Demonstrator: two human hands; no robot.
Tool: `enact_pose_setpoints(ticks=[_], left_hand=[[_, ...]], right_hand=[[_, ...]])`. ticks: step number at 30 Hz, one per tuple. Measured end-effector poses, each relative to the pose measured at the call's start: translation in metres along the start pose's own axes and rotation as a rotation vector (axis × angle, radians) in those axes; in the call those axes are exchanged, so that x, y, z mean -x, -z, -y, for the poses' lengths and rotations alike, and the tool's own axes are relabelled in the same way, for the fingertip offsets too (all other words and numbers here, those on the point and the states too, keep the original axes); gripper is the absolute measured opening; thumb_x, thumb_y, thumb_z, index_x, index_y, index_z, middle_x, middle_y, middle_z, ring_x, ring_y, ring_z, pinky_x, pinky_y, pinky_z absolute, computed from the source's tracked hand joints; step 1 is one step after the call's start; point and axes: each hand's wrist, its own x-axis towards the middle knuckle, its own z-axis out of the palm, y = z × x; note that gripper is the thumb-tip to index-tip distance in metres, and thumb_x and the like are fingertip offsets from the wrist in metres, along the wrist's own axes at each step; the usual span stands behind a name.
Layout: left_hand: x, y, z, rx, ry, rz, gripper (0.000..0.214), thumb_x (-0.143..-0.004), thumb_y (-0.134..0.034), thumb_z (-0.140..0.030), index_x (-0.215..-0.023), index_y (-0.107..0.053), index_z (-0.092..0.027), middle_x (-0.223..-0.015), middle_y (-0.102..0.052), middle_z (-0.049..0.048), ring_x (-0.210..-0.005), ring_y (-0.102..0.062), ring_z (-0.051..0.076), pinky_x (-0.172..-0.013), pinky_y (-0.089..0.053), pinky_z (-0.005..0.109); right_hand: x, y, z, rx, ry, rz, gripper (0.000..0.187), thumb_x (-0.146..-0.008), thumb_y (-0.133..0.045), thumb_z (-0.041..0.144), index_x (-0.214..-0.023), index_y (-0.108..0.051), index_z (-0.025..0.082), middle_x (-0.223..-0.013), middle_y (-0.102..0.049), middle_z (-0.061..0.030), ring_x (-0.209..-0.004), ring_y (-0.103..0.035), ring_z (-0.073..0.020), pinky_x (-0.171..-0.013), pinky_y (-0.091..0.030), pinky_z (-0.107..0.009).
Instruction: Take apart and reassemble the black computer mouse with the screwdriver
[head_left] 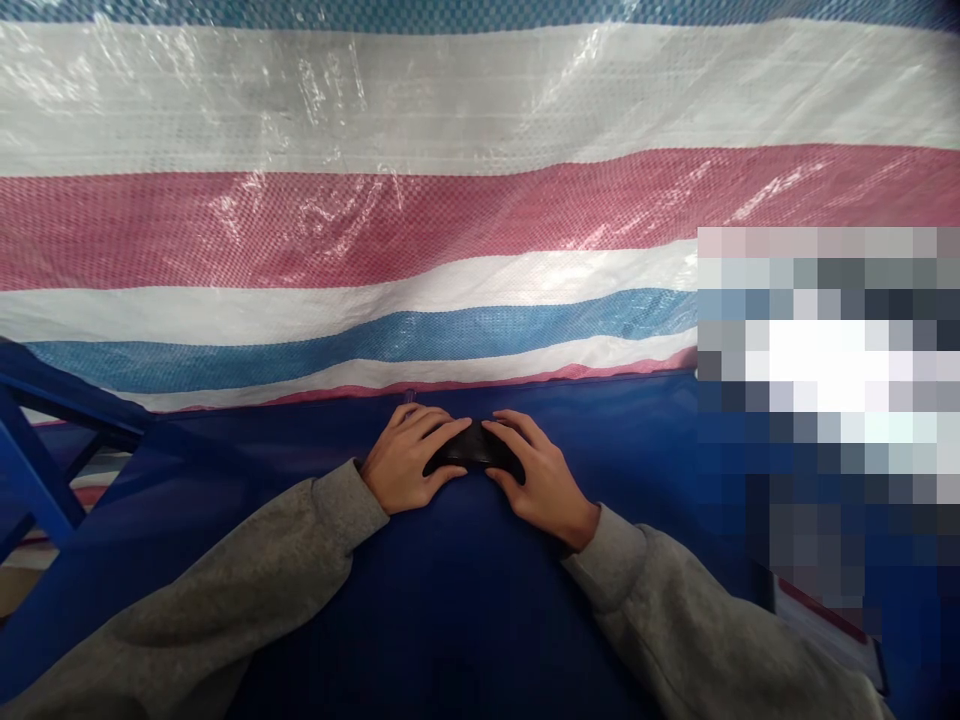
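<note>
A small black object (471, 450) lies on the dark blue surface (450, 600) in the middle of the view. My left hand (409, 458) rests on its left end with the fingers curled over it. From the other side, my right hand (536, 478) covers its right end the same way. Most of the object is hidden under the fingers, so its shape is unclear. Both arms wear grey sleeves.
A striped woven tarpaulin (450, 230) in white, red and blue hangs right behind the blue surface. A blue metal frame (45, 440) stands at the left. A blurred-out patch (825, 420) covers the right side.
</note>
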Motion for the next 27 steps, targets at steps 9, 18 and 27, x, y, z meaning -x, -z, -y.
enact_pose_setpoints(ticks=[9, 18, 27], left_hand=[[-0.001, -0.001, 0.002, -0.010, 0.071, -0.089, 0.034, -0.098, -0.043, -0.033, -0.125, -0.058, -0.019, -0.109, -0.073, 0.0095, -0.100, -0.067, 0.025, -0.097, -0.042, 0.048], [-0.005, 0.004, -0.002, -0.029, 0.204, -0.129, 0.029, -0.093, -0.052, -0.039, -0.111, -0.064, -0.020, -0.093, -0.075, 0.0063, -0.082, -0.068, 0.022, -0.089, -0.044, 0.043], [-0.031, 0.025, 0.022, -0.413, 0.613, 0.077, 0.035, -0.085, -0.055, -0.049, -0.103, -0.064, -0.021, -0.056, -0.064, 0.0018, -0.054, -0.062, 0.024, -0.059, -0.043, 0.032]], right_hand=[[-0.002, 0.003, 0.005, 0.037, 0.021, -0.063, 0.045, -0.096, -0.049, 0.026, -0.141, -0.042, 0.024, -0.126, -0.059, -0.0103, -0.111, -0.058, -0.0265, -0.095, -0.050, -0.046], [-0.003, 0.003, 0.005, 0.076, 0.034, 0.016, 0.061, -0.091, -0.061, 0.039, -0.145, -0.038, 0.023, -0.132, -0.053, -0.0133, -0.117, -0.054, -0.0291, -0.097, -0.047, -0.048], [-0.004, 0.002, 0.003, 0.112, 0.091, 0.054, 0.052, -0.093, -0.057, 0.032, -0.143, -0.042, 0.027, -0.134, -0.052, -0.0133, -0.121, -0.053, -0.0305, -0.098, -0.047, -0.052]])
